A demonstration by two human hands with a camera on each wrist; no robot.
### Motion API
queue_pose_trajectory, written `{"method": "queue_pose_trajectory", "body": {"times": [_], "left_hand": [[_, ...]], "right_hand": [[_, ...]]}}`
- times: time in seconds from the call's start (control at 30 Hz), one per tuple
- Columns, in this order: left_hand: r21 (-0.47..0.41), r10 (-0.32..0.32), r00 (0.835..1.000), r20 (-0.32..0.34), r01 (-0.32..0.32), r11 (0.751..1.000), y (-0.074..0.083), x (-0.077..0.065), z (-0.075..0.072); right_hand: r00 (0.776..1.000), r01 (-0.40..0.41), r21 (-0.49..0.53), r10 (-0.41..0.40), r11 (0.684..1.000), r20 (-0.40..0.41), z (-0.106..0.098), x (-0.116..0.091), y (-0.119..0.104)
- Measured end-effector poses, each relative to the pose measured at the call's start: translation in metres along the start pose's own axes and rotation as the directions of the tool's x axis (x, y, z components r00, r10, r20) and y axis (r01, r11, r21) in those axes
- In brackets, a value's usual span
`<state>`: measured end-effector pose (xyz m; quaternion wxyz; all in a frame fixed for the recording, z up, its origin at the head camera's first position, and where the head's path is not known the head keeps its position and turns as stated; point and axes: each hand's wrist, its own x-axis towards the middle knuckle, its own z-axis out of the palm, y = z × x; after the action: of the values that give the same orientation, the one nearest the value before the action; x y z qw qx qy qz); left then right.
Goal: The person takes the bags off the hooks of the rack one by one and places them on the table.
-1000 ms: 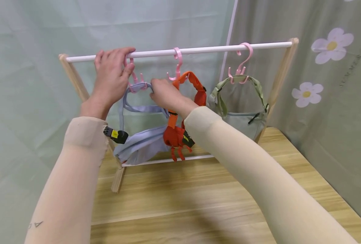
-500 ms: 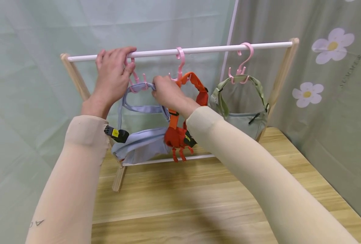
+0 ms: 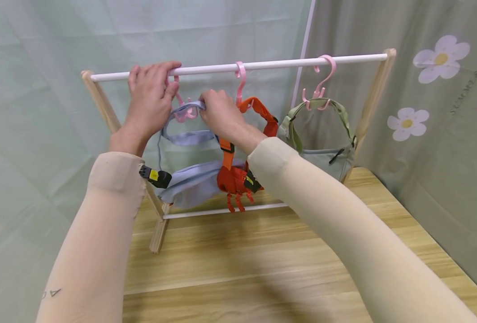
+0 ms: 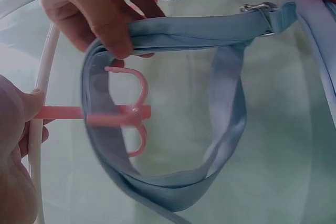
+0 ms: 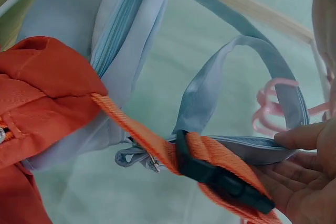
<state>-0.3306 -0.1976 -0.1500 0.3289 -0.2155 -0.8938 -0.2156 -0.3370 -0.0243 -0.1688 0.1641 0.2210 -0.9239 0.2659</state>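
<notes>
My left hand (image 3: 147,98) curls over the white rail (image 3: 206,69) at its left end, thumb beside the stem of a pink hook (image 4: 118,116). Part of that hook is hidden by the hand. My right hand (image 3: 222,116) pinches the doubled strap (image 4: 189,35) of a light blue bag (image 3: 196,184) between thumb and fingers. The strap's loop still passes around the hook's prongs. Below it hangs the bag, tilted, its zipper showing. Close to my right wrist an orange-red bag (image 3: 232,179) with an orange buckled strap (image 5: 142,140) hangs from a second pink hook (image 3: 240,83).
A sage green bag (image 3: 323,161) hangs on a third pink hook (image 3: 325,78) farther right. The wooden-legged rack (image 3: 101,101) stands on a wood-grain table (image 3: 222,269). Curtains hang behind, the right one with printed flowers (image 3: 442,59).
My right hand has raised the blue strap relative to the hook's prongs. The blue bag has swung up and slightly right, uncovering the lower bar. My left hand stays on the rail.
</notes>
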Motion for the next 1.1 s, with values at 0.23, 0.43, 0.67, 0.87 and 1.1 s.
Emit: {"method": "queue_pose_trajectory", "body": {"times": [0.23,0.43,0.67,0.87,1.1], "left_hand": [[0.004,-0.01,1.0,0.024,0.01,1.0,-0.001,0.0,0.0],[0.005,-0.011,0.999,0.045,0.011,1.0,-0.003,-0.001,-0.002],[-0.004,-0.005,0.999,0.051,0.005,1.0,-0.002,-0.001,-0.003],[-0.016,0.012,0.999,0.047,-0.011,1.0,-0.002,-0.002,-0.004],[-0.05,0.03,0.999,0.033,-0.029,0.998,-0.005,-0.006,-0.006]], "right_hand": [[0.999,0.027,-0.012,-0.027,1.0,0.025,-0.009,-0.004,-0.008],[0.995,0.063,-0.018,-0.061,0.998,0.078,-0.009,-0.01,-0.016],[0.991,0.098,-0.042,-0.094,0.994,0.099,-0.008,-0.014,-0.02],[0.986,0.117,-0.045,-0.111,0.992,0.121,-0.008,-0.016,-0.022],[0.982,0.132,-0.082,-0.119,0.988,0.145,-0.006,-0.019,-0.026]]}}
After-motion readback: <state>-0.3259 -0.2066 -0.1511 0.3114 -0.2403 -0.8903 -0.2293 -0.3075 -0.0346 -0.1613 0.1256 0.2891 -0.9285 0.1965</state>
